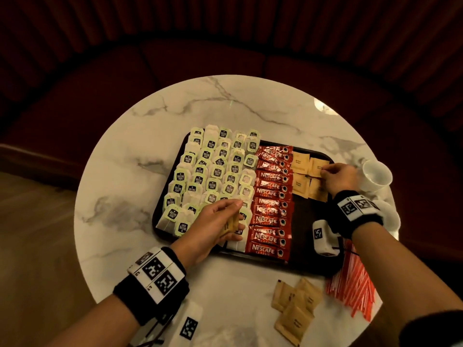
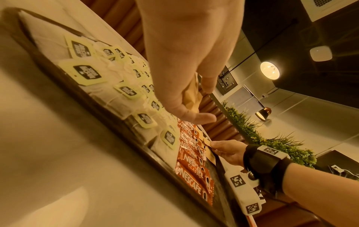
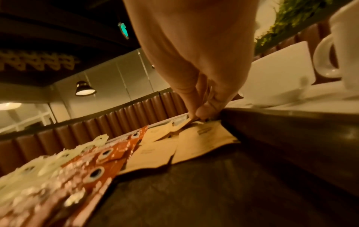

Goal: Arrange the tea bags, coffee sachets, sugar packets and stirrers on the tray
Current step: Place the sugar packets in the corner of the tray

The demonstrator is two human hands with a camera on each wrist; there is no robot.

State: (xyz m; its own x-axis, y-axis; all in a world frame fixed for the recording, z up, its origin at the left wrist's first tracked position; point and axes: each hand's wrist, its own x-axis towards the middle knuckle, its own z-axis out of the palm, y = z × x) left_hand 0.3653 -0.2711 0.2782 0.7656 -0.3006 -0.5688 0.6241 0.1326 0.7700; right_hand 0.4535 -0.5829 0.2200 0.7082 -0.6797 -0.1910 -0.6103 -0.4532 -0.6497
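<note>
Right hand (image 1: 338,177) pinches sugar packet (image 1: 318,167) at tray (image 1: 304,259) far corner, squaring grid. Left hand (image 1: 220,221) grips spare packets (image 1: 229,225) over tea bags (image 1: 213,171), feeding supply. More packets (image 1: 297,306), stirrers (image 1: 353,281) wait on worktop (image 1: 225,108).

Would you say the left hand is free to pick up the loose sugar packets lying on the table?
Probably not yet: the left hand already holds sugar packets, though nothing blocks the loose packets.
</note>
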